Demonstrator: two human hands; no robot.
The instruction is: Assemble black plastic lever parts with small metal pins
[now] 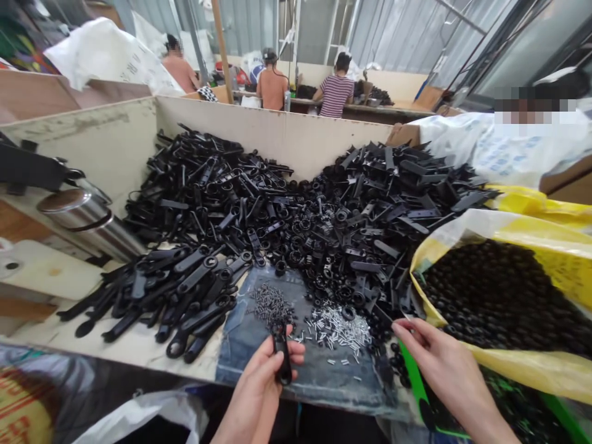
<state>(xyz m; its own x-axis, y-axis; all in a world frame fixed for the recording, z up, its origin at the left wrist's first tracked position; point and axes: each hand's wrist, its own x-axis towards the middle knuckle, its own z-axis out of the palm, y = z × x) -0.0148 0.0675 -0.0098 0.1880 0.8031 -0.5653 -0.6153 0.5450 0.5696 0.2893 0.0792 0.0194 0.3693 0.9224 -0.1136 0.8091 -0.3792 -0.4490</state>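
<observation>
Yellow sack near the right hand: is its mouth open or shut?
Open. The yellow sack's rim is spread wide, and the small black parts heaped inside show plainly beyond the right hand.

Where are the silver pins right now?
In the head view, the silver pins lie right of centre on the blue cloth, between the small dark pieces and the right hand.

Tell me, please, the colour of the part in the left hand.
Black: the held part shows best in the head view.
</observation>
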